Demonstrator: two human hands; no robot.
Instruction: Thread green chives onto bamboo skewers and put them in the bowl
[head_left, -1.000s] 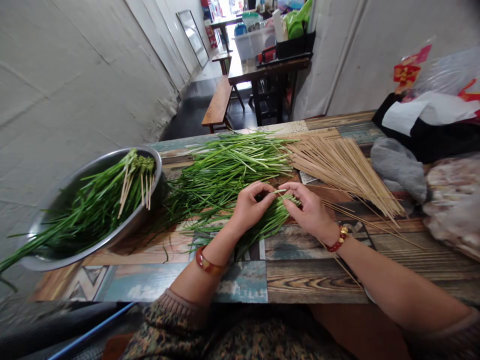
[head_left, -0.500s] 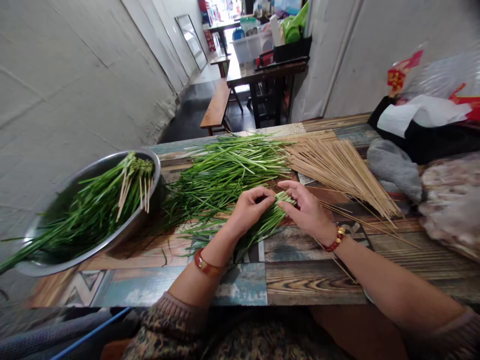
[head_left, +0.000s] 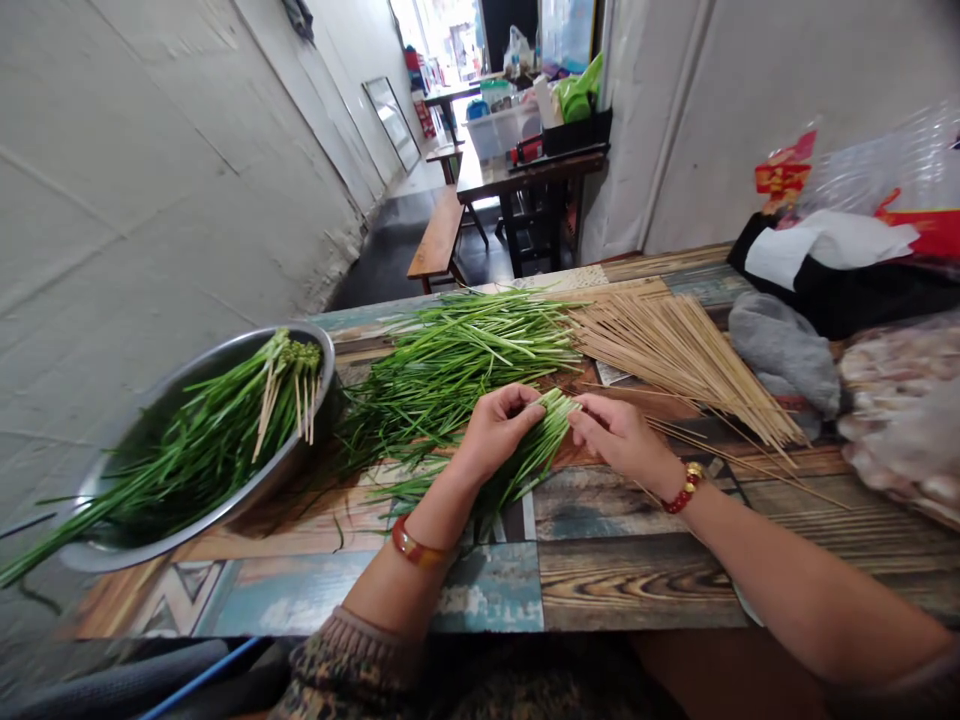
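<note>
My left hand [head_left: 501, 428] is closed round a small bunch of garlic chives [head_left: 551, 430], whose pale cut ends point up and to the right past my thumb. At the right side of those ends, my right hand [head_left: 619, 435] has thumb and fingers pinched together. A thin bamboo skewer [head_left: 646, 492] shows below its palm and appears to be held in it; its front part is hidden by the fingers. Behind my hands lies a larger heap of loose chives [head_left: 465, 350]. A fan of bamboo skewers [head_left: 682, 360] spreads to its right.
A metal basin [head_left: 214, 515] at the left holds chives with skewers through their ends. Several loose skewers [head_left: 757, 465] lie right of my hand. Along the right side are a grey bundle [head_left: 784, 350], a bag of pale pieces [head_left: 904, 420] and plastic packaging [head_left: 855, 180]. A wall [head_left: 150, 200] stands left.
The fingers of my right hand have gone from spread round the chive ends to pinched at their right side. My left hand keeps its hold. The view has tilted up slightly.
</note>
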